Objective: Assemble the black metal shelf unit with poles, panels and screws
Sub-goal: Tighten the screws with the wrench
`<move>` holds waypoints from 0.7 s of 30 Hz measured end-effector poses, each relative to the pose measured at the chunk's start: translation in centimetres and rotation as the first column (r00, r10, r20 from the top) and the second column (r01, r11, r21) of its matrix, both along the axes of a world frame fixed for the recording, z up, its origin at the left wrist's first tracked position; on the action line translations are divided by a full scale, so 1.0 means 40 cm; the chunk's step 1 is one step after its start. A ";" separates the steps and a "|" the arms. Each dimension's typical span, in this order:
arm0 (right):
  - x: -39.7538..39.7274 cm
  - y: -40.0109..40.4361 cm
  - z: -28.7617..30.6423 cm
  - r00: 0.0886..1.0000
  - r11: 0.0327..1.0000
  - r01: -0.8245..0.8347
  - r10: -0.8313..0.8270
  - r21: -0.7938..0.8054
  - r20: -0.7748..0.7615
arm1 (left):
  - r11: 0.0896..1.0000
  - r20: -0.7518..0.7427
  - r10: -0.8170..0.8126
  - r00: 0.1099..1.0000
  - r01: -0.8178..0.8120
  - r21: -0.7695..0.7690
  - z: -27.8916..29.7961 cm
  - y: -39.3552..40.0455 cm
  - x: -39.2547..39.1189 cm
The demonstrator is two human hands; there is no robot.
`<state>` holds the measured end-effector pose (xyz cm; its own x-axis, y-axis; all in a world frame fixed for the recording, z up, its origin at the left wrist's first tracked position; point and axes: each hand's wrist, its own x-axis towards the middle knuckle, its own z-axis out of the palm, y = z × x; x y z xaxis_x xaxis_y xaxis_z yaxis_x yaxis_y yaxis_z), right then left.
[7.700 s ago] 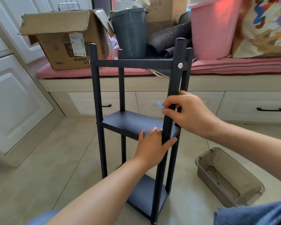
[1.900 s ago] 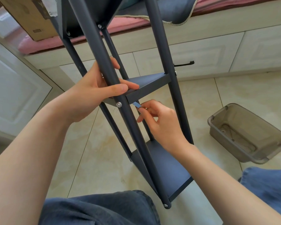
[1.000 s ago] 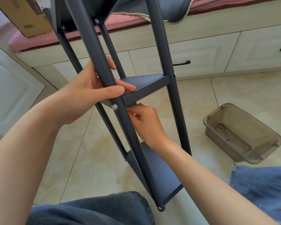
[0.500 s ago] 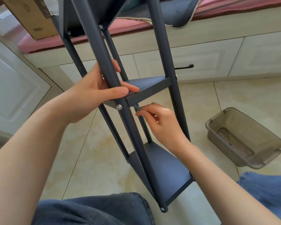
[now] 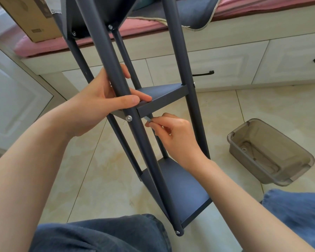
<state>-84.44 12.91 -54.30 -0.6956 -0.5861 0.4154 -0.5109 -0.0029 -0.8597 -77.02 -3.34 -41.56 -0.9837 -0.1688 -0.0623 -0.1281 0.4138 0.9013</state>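
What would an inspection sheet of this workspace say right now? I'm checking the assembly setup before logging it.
Surface: beige tiled floor, bare where visible.
Job's things: black metal shelf unit tilted toward the person; silver screw head seated in the near black pole at the middle black panel.
Clutter: translucent grey plastic bin on the floor, small hardware inside.
Grippers: left hand grips the near pole; right hand pinches a small blue flat wrench under the middle panel.
Cables: nothing seen.
Surroundings: cream drawer bench with pink cushion, brown cardboard box.
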 end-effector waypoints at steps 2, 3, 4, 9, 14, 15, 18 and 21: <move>0.006 -0.006 -0.003 1.000 1.000 0.003 -0.003 0.010 0.005 | 1.000 -0.001 0.002 1.000 -0.002 0.004 0.001 0.001 0.000; 0.008 -0.010 -0.005 1.000 1.000 0.003 -0.003 0.013 0.011 | 1.000 -0.001 0.003 1.000 -0.003 0.002 0.001 0.002 0.000; 0.010 -0.013 -0.008 1.000 1.000 0.003 -0.003 0.013 0.017 | 1.000 -0.001 0.004 1.000 -0.004 -0.003 0.001 0.003 -0.001; 0.020 -0.038 -0.013 1.000 1.000 0.014 -0.014 0.004 0.016 | 1.000 0.002 0.000 1.000 0.000 -0.016 0.002 0.007 -0.001; 0.026 -0.060 -0.016 0.997 1.000 0.024 -0.023 -0.015 0.067 | 1.000 0.000 -0.013 1.000 0.013 0.005 0.003 0.011 0.003; 0.028 -0.063 -0.016 0.997 1.000 0.021 -0.019 -0.021 0.069 | 1.000 0.001 -0.014 1.000 0.014 0.004 0.002 0.010 0.004; 0.031 -0.075 -0.015 0.995 0.999 0.008 -0.005 -0.036 0.097 | 1.000 0.007 -0.011 1.000 0.011 -0.005 0.001 0.007 0.008; 0.032 -0.088 -0.014 0.991 0.999 0.005 0.001 -0.045 0.132 | 1.000 0.010 -0.008 1.000 0.008 -0.007 0.001 0.005 0.013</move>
